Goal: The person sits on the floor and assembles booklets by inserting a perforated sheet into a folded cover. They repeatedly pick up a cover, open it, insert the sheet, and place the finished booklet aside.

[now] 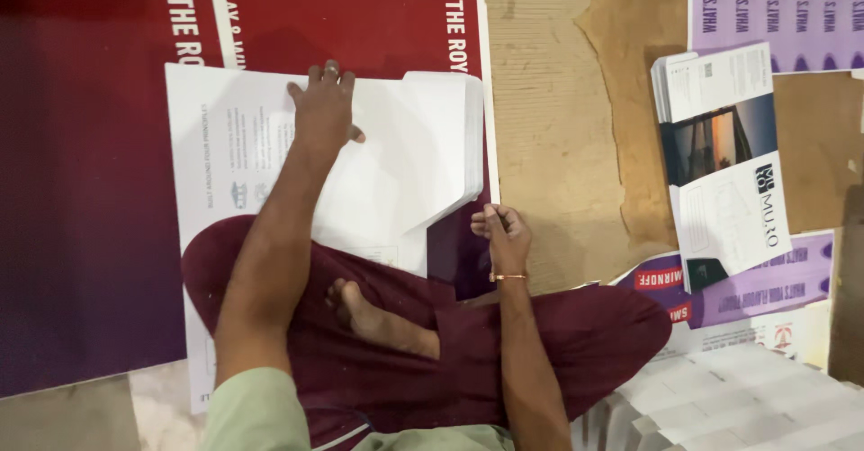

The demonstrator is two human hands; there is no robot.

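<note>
Shirt: pale green, short-sleeved, the sleeve hem ending above the elbow of the left arm.
Trousers: dark maroon, loose cloth, covering both legs to the ankle.
Feet: one bare foot in view, no shoe or sock.
Left hand: bare, with a ring on one finger.
Right hand: bare, no ring visible.
Right wrist: a thin gold-coloured bangle.
Forearms: uncovered, no watch.

red poster underneath, purple printed sheets top right
</note>
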